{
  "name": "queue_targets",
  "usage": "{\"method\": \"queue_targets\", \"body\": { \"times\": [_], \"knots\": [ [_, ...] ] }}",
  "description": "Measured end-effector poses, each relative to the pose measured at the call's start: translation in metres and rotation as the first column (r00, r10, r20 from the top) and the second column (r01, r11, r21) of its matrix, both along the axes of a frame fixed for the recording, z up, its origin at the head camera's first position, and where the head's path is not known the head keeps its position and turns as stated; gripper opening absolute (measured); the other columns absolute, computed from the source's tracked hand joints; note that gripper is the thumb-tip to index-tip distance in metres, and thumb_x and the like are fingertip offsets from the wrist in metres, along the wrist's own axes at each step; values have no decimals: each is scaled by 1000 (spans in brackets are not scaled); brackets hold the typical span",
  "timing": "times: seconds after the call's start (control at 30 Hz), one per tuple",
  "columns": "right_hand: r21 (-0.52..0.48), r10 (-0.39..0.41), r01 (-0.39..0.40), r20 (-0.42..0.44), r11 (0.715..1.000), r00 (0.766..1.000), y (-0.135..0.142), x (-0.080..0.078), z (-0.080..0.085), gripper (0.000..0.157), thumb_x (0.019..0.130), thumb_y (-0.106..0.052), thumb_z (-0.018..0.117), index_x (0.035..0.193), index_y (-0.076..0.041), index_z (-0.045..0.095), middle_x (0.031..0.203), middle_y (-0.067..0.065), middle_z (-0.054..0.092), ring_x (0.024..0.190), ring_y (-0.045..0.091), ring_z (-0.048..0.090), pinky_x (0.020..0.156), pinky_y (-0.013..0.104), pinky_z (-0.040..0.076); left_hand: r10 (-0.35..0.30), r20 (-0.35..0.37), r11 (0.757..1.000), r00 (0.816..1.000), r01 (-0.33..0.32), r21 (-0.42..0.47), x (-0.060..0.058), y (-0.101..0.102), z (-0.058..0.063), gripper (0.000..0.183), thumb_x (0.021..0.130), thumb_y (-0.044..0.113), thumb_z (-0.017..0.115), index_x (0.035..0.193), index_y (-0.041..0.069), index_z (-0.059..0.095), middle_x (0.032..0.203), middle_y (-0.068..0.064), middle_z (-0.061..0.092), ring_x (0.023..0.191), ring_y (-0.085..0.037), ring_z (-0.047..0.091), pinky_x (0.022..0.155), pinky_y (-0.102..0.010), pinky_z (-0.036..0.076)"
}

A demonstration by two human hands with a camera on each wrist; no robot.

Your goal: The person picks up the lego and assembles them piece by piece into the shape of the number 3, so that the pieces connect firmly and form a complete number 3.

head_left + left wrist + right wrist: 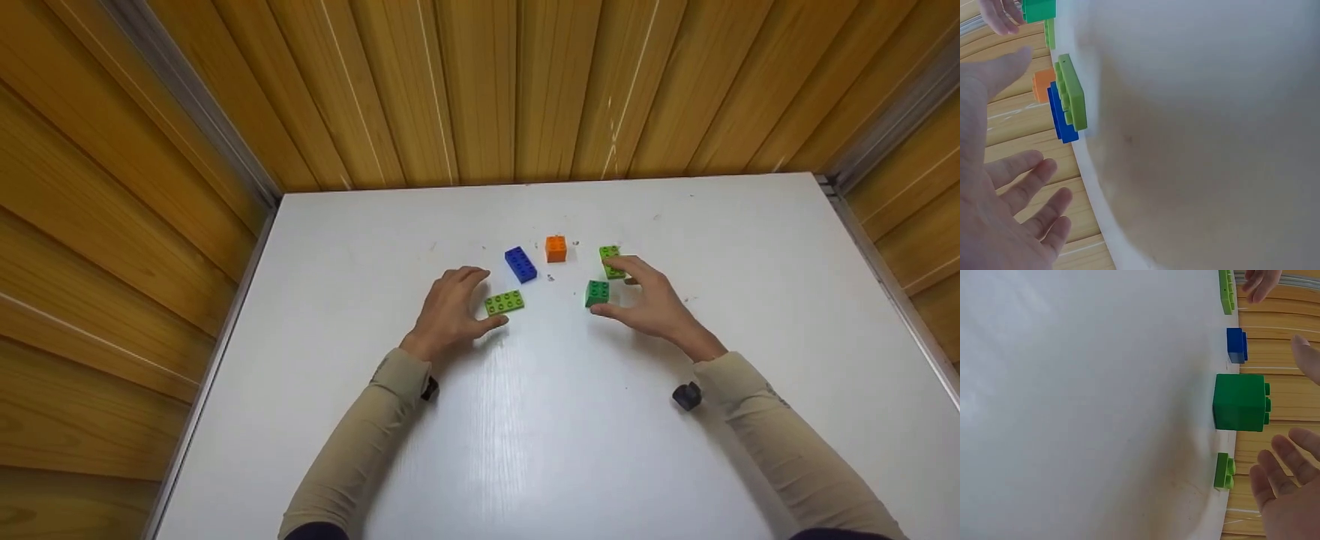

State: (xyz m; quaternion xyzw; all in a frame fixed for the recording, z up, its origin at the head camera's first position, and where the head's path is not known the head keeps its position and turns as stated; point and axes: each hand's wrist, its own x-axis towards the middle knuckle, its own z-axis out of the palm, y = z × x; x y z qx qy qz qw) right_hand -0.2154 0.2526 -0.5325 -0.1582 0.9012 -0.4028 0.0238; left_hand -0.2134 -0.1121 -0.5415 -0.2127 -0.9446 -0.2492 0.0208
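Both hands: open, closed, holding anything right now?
Left hand: open, holding nothing; a light green brick lies in front of it.
Right hand: open, holding nothing; the dark green brick stands in front of it.

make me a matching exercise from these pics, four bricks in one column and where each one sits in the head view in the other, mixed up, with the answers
1. orange brick
2. blue brick
3. dark green brick
4. left lime brick

A. by the tip of the right hand's thumb
B. by the opening between the left hand's thumb and fingers
C. nearest the back wall
D. between the orange brick and the left lime brick

Pairs: 1-C, 2-D, 3-A, 4-B
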Motion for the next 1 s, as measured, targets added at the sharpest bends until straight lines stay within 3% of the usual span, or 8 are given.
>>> {"method": "queue_targets", "body": {
  "times": [0.37, 0.67, 1.0],
  "knots": [
    [-66, 20, -16, 67, 998, 998, 3, -3, -16, 75, 88, -28, 91, 150, -4, 57, 149, 18, 59, 137, 38, 56, 114, 58, 49, 29, 85, 999, 996, -30, 9, 0, 8, -7, 66, 92, 44, 85, 145, 8, 65, 146, -10, 64, 133, -30, 58, 118, -44, 46],
    [-47, 28, -23, 117, 999, 993, 3, -6, -19, 67, 91, -24, 88, 146, -1, 60, 141, 18, 62, 127, 37, 60, 111, 56, 52, 26, 90, 999, 996, -28, 25, -3, 10, -11, 49, 92, 38, 86, 130, 9, 77, 130, -7, 72, 122, -28, 62, 110, -43, 51],
    [-35, -7, 13, 170, 999, 985, 4, -8, -18, 56, 98, -27, 81, 147, -7, 63, 136, 18, 66, 124, 36, 63, 111, 55, 51, 26, 93, 999, 995, -29, 25, -5, 12, -12, 41, 94, 32, 84, 126, 8, 79, 120, -7, 73, 108, -26, 61, 97, -41, 54]
  ]
}}
